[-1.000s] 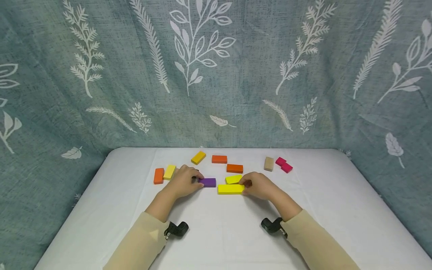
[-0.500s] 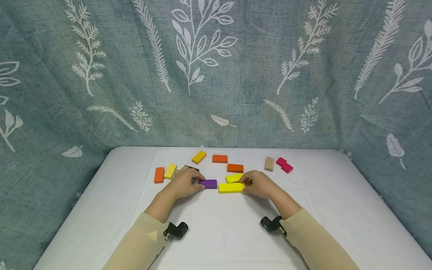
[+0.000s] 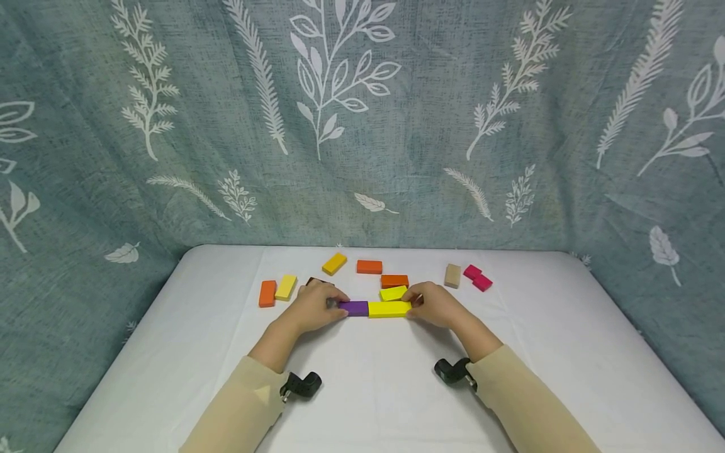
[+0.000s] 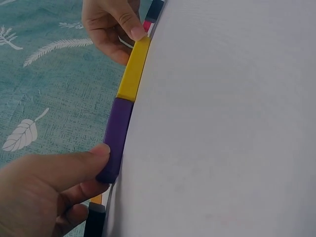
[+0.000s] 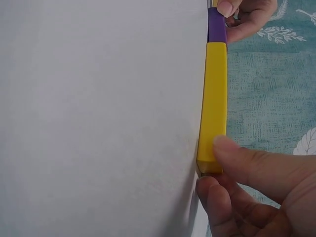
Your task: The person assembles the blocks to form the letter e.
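My left hand pinches the outer end of a purple block between thumb and fingers. The right hand grips the far right end of a longer yellow block. These two blocks lie end to end in one straight row on the white cloth, their inner ends meeting. In the left wrist view the thumb sits on the near end of the purple block. The right wrist view has the right thumb on top of the yellow block. A brighter yellow block lies close behind the row.
Farther back lie two orange blocks and an amber block. To the left are an orange block, a pale yellow block and a dark block, partly hidden. A beige block and two red blocks lie right.
The purple block has shifted right and the yellow block slightly back, level with it. The gap between their ends has closed. Both hands keep their grip.
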`<state>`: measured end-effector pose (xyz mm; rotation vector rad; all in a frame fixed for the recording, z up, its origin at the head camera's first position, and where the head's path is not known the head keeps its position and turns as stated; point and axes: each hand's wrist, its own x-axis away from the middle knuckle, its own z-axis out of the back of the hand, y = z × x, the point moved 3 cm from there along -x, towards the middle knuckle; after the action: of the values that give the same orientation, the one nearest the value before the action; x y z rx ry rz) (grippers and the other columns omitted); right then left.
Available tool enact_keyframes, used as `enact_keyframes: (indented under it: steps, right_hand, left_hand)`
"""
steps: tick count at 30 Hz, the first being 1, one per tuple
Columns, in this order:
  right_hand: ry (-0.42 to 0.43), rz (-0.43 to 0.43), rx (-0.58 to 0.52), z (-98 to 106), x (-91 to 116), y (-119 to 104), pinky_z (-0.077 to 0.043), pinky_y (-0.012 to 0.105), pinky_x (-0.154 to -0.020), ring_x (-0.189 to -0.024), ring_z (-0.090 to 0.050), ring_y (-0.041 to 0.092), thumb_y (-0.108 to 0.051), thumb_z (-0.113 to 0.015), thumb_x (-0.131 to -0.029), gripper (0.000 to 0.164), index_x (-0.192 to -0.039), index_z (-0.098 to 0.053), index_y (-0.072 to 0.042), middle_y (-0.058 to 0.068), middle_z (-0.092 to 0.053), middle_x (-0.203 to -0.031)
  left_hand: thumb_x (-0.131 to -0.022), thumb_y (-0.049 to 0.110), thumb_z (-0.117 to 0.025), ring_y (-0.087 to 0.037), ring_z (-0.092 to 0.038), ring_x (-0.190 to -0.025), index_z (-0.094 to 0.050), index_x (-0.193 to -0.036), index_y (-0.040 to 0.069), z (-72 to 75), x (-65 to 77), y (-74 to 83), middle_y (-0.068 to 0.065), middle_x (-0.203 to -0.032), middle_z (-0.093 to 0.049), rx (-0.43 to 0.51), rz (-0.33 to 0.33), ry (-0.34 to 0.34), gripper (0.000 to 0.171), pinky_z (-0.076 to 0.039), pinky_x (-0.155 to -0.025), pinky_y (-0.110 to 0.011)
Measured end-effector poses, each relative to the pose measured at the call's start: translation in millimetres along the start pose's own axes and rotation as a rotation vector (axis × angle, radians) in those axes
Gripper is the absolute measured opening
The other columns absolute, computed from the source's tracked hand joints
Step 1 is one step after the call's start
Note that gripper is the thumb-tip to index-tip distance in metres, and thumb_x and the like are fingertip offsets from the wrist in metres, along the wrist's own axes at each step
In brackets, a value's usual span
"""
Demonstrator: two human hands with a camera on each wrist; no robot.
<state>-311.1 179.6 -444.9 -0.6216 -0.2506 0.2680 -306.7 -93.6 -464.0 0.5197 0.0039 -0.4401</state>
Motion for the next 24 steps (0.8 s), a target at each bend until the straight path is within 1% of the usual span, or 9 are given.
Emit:
enact_keyframes:
  steps: [11,19,24]
  right_hand:
    - [0.007,-0.001,-0.004,4,-5,2,-0.050,0.037,-0.083,-0.087,-0.057,0.020,-0.003,-0.077,-0.086,0.028,-0.114,-0.073,-0.005,0.007,-0.067,-0.106]
    - [-0.004,-0.012,-0.027,6,-8,6,-0.050,0.036,-0.080,-0.087,-0.057,0.021,-0.004,-0.077,-0.087,0.029,-0.116,-0.072,-0.005,0.008,-0.067,-0.107]
    - [0.002,-0.018,-0.029,6,-11,10,-0.049,0.035,-0.078,-0.086,-0.057,0.020,-0.005,-0.077,-0.087,0.029,-0.116,-0.073,-0.006,0.007,-0.067,-0.107]
  left_hand:
    - [-0.089,0.032,-0.077,-0.018,-0.050,-0.110,-0.077,-0.111,0.025,-2.9,-3.9,1.3,0.009,-0.107,-0.069,0.021,0.041,0.004,0.023,-0.032,-0.092,-0.040]
    - [-0.091,0.030,-0.075,-0.018,-0.050,-0.108,-0.077,-0.113,0.023,-4.1,-7.1,2.8,0.006,-0.109,-0.069,0.020,0.036,0.015,0.023,-0.032,-0.089,-0.042]
    - [-0.091,0.031,-0.075,-0.019,-0.049,-0.109,-0.076,-0.114,0.024,-4.4,-8.6,3.8,0.005,-0.112,-0.069,0.016,0.038,0.023,0.024,-0.032,-0.091,-0.044]
